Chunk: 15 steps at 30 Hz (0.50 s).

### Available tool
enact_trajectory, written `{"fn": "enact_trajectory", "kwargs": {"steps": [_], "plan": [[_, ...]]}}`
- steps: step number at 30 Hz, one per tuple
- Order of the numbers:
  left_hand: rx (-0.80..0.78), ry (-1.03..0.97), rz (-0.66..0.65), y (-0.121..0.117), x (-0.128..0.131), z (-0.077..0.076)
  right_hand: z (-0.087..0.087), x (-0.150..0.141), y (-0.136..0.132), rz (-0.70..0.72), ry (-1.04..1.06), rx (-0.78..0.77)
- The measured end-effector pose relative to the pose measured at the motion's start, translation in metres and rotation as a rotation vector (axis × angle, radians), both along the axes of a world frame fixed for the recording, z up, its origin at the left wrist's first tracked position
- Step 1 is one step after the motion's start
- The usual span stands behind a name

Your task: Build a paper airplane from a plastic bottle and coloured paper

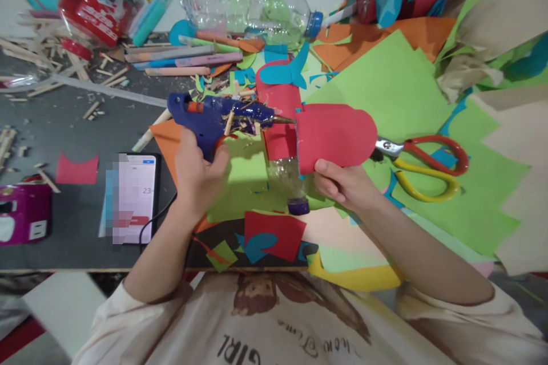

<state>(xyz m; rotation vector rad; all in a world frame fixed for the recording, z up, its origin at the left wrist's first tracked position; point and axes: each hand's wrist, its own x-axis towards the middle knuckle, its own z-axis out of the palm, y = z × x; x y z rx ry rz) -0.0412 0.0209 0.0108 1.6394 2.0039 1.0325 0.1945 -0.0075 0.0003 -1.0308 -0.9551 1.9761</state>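
My left hand (200,168) is wrapped round the handle of a dark blue glue gun (233,113), with bits of wood and scraps stuck along its barrel. Its metal nozzle points right and meets the left edge of a red paper piece (336,134) with one rounded end. My right hand (342,182) grips that piece by its lower edge. Behind and below it lies a small clear bottle (287,174) with a purple cap, partly wrapped in red paper. A blue paper shape (282,73) rests at the wrapped bottle's top end.
Scissors (432,165) with red and yellow handles lie to the right on green paper (368,80). At the left are a phone (143,199) and a purple box (25,214). A large clear bottle (252,8), markers (184,60) and wood sticks spread across the back.
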Motion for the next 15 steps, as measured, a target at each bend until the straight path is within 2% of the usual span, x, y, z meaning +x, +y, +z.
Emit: {"fn": "enact_trajectory", "kwargs": {"steps": [15], "plan": [[0.093,0.010,-0.013,0.0013,-0.0052,-0.0058,0.0016,0.0013,0.0006,0.074,-0.003,0.027]]}}
